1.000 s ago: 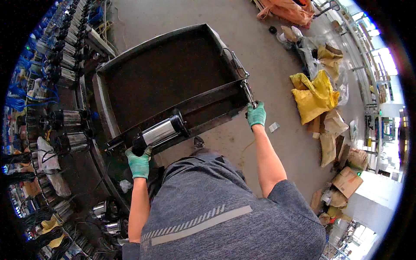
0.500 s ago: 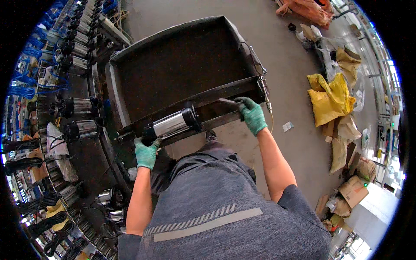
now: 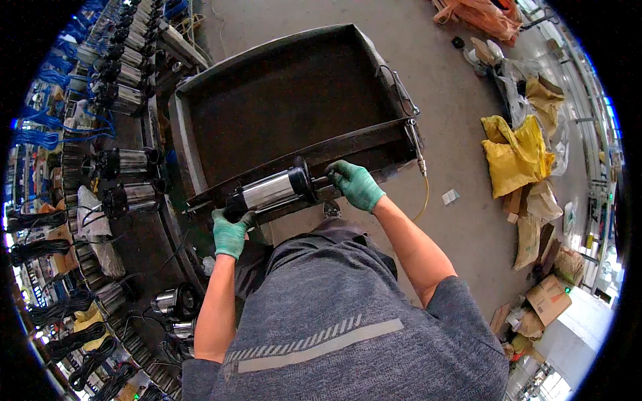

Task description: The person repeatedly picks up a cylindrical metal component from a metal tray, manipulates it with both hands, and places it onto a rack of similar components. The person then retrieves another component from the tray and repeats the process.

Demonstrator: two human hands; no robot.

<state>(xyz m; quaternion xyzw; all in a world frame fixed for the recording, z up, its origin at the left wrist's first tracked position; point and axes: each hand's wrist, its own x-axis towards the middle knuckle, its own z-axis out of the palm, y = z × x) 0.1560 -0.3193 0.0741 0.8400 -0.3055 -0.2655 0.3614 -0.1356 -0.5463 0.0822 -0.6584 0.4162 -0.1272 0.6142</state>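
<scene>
A cylindrical pump motor [image 3: 271,190] with a shiny steel body and black ends lies across the near ledge of a dark metal tray [image 3: 190,150]. My left hand [image 3: 229,234], in a green glove, is closed round its black left end. My right hand [image 3: 358,186], gloved alike, is at the other end, its fingers closed on a thin dark bar-like tool [image 3: 322,179]. The tool reaches to the motor's right end cap. Its exact kind is hard to make out, and the fingers cover much of it.
Several similar motors [image 3: 127,161] line the bench on the left, with coiled black cables [image 3: 40,252] beyond. A hose-fed metal tool [image 3: 418,150] hangs at the tray's right corner, its yellow hose dangling. Yellow sacks [image 3: 515,157] and cardboard [image 3: 548,299] lie on the right floor.
My right hand has moved left and slightly down, bringing the thin tool from the tray's right side to the motor's right end. My left hand stays on the motor's left end.
</scene>
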